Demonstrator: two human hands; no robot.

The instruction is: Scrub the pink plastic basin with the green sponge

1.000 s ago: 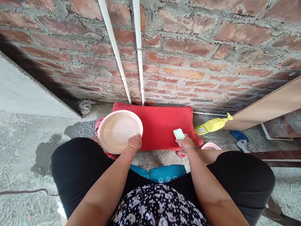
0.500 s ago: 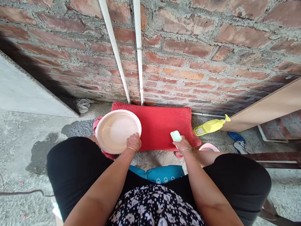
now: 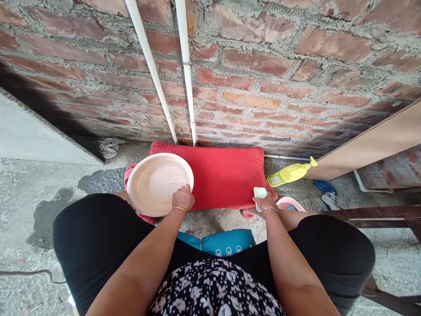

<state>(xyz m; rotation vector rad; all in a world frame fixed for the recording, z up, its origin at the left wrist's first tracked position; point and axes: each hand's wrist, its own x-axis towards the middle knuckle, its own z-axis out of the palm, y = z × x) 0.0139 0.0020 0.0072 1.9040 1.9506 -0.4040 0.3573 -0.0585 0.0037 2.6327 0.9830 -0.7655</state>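
Observation:
A pale pink basin (image 3: 135,193) with shallow water inside is over the left end of a red mat (image 3: 225,176). My left hand (image 3: 183,198) is closed on the basin's right rim, its fingers partly hidden from view. At the mat's front right edge, my right hand (image 3: 267,202) grips a small pale green rounded rectangular thing (image 3: 260,193). Its kind is not clear. A yellow pump bottle (image 3: 290,173) lies tilted or leaning just right of the mat.
Behind the mat rises a brick wall (image 3: 243,101) with two white pipes (image 3: 185,62). A smaller pink tub (image 3: 288,203) is beside my right leg. Blue packaging (image 3: 227,242) lies between my legs. Boards lean at both sides; a dark wooden frame (image 3: 381,212) stands right.
My right hand has moved right with the pale green thing, turning it, toward the mat's right front corner. My left hand stays on the basin rim. The view has shifted slightly.

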